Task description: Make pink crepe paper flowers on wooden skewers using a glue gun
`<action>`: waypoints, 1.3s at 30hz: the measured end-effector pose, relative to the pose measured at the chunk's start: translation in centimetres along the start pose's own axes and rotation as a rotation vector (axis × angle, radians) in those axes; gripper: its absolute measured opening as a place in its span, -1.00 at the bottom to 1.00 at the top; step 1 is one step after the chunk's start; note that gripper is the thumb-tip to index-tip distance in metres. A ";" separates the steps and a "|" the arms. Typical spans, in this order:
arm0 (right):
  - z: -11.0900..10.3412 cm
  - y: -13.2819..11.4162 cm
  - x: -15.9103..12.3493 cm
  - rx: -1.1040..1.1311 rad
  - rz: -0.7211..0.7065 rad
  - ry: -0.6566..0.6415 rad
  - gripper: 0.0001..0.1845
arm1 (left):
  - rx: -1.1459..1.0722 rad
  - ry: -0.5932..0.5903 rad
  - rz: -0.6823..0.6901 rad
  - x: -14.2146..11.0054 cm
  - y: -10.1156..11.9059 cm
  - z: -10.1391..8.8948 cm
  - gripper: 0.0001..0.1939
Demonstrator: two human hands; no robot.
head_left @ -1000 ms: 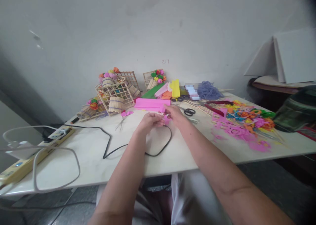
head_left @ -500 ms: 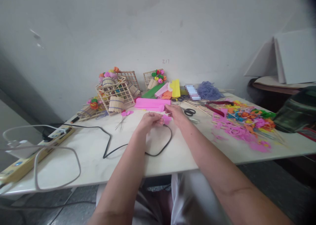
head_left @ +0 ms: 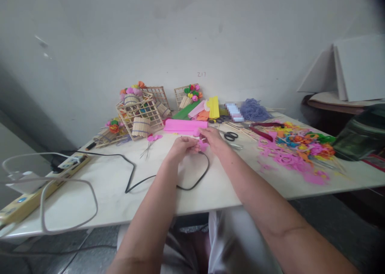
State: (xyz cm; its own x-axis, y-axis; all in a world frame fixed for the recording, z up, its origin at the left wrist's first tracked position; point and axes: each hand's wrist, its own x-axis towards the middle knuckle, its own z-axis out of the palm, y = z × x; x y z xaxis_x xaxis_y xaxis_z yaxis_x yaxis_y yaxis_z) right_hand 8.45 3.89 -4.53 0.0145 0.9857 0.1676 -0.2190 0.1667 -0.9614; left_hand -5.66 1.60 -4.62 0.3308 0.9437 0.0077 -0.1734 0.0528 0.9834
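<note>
Both hands meet over the middle of the white table (head_left: 90, 193). My left hand (head_left: 182, 146) and my right hand (head_left: 212, 138) are closed in a pinch on a small pink foam piece (head_left: 203, 145) held between them. Just behind the hands lies a pink foam roll (head_left: 185, 126). A black cable (head_left: 192, 181) loops on the table under the hands.
Wooden stick baskets with foam flowers (head_left: 140, 113) stand at the back. Black scissors (head_left: 230, 136), red pliers (head_left: 264, 129), a purple yarn bundle (head_left: 254, 110) and a heap of coloured foam scraps (head_left: 297, 149) lie to the right. A power strip (head_left: 39, 187) sits at the left edge.
The hands have shifted only slightly on the pink piece; my right hand's fingers have moved a little around it.
</note>
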 end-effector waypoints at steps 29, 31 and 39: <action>-0.3 0.3 0.4 0.082 0.003 0.056 -0.75 | 0.955 0.369 0.222 -0.4 1.0 0.5 -0.83; -0.3 0.3 0.4 0.108 0.008 0.079 -0.76 | 0.966 0.371 0.222 -0.3 0.9 0.5 -0.83; -0.3 0.3 0.6 0.108 -0.025 0.172 -0.78 | 1.082 0.387 0.246 -0.3 0.7 0.4 -0.82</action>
State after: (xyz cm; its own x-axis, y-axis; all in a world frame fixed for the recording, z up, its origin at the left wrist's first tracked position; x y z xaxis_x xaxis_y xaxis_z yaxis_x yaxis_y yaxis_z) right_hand 8.72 4.48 -4.76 0.1860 0.9722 0.1422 -0.3193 0.1966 -0.9270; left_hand -5.50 1.25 -3.90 0.0624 0.9358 0.3469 0.7466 -0.2744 0.6061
